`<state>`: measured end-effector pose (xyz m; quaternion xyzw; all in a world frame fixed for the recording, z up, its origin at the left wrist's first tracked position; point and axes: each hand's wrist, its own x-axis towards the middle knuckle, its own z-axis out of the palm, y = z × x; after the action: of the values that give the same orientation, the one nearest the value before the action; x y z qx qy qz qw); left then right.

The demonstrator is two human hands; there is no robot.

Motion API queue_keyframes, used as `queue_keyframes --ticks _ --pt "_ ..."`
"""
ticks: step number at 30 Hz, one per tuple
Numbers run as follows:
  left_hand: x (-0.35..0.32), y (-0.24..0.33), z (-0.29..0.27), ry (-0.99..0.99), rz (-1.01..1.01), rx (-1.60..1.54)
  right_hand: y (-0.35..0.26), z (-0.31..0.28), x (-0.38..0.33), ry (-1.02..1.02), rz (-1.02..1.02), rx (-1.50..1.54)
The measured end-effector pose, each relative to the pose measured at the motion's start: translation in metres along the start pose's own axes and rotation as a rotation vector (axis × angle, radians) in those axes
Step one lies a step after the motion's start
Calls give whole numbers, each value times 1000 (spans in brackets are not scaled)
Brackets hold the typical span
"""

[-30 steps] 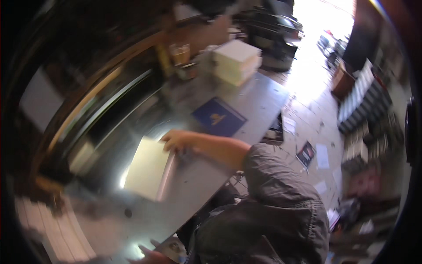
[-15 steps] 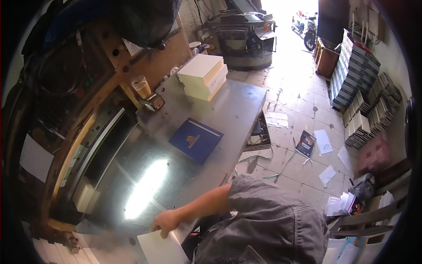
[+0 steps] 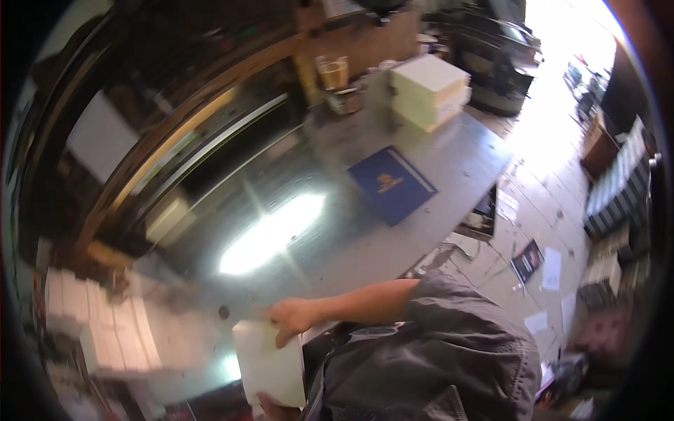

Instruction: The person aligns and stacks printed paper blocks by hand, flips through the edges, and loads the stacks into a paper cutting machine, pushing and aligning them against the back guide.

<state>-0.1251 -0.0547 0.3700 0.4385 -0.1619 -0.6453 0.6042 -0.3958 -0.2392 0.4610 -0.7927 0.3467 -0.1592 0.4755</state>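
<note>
A white paper block lies at the table's near edge, close against my body. My right hand grips its far end, thumb laid over the top face and fingers tucked at the edge. At the near end, my left hand holds the lower edge; only part of it shows and it is slightly blurred. Farther off on the metal table rests a blue hardcover book with a gold emblem, apart from both hands.
A tall stack of white paper blocks stands at the table's far end, near a glass of brown drink. More paper stacks sit at the left. A dark machine slot borders the table. Loose papers litter the tiled floor.
My view has swung, so the table and book sit farther right and higher. My left hand has come into sight at the paper block's near end. The right hand still grips the block.
</note>
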Motion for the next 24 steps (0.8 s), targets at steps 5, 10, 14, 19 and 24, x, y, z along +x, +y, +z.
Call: queue_keyframes --ticks 5,10,14,19,24 --pt "-21 43 10 134 275 274 -15 -29 -51 66 -2 270" --pt "4 103 95 -108 494 610 -9 -33 -85 262 -126 31" --pt "42 119 119 -239 539 756 -2 -34 -98 424 -198 -120" --pt "58 115 128 -310 579 1119 17 -21 -108 481 -82 -143" --pt "13 119 190 -137 977 1774 20 -28 -108 492 -115 -154"
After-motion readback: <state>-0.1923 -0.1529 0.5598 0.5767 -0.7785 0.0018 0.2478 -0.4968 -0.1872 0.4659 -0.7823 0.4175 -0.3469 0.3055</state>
